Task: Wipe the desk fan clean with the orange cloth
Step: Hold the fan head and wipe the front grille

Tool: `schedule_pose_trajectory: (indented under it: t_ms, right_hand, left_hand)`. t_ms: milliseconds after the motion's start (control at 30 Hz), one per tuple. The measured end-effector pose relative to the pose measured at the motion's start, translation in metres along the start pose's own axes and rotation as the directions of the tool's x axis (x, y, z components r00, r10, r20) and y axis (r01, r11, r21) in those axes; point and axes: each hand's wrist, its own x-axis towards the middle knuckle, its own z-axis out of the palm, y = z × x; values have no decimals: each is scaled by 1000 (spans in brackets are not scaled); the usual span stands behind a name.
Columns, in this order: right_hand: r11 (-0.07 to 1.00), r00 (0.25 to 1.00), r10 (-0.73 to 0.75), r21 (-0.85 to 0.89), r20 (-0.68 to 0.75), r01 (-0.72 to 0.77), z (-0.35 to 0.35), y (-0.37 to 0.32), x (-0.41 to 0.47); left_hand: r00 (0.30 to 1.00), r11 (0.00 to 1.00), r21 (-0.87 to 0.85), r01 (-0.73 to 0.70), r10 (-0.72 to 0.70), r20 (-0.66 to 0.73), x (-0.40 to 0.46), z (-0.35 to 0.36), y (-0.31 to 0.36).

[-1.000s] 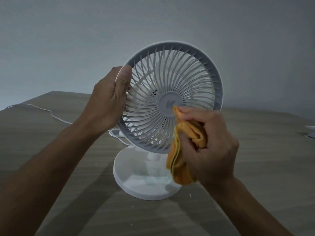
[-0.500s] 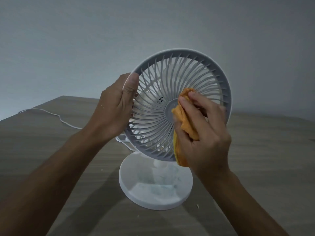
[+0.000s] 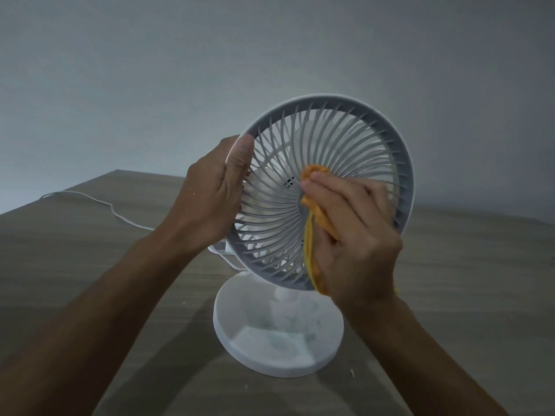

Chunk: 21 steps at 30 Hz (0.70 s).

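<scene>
While the right hand (image 3: 357,235) presses the bunched orange cloth (image 3: 313,235) against the middle of the grille (image 3: 300,139), its grip closed round the fabric with the fingertips pushing toward the hub, the wiping looks to be mid-course rather than near its end. The left hand (image 3: 210,193) steadies the fan (image 3: 324,187), its grip curled round the left rim of the grille with the thumb on the front edge. The fan stands on its round white base (image 3: 279,346) toward the middle of the worktop (image 3: 75,265), head tilted back a little.

By my reading, the centre of the grille is being cleaned now; the outer slats, the rim, the neck and the base are probably still to do. The base shows pale smudges that could be dust or wet streaks, and small crumbs lie on the worktop beside it.

Much stays unclear. The hub is covered by the cloth and fingers, the back of the fan head is out of sight, and the blades behind the slats are only vague shapes. A white cord (image 3: 99,202) runs off toward the far left edge of the worktop, and where it ends cannot be made out. Dim light makes it hard to judge which slats are already clean.
</scene>
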Motion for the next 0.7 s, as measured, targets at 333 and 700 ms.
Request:
schedule_pose_trajectory:
  t_ms: [333,700]
  right_hand:
    - [999,998,-45,-15,52,45,-12,12,1]
    - [998,995,-58,16,79,57,-9,4,8]
  left_hand:
    - [1000,1000,26,-11,11,12,0,1,2]
    - [1000,1000,16,3,-3,13,0,0,-1]
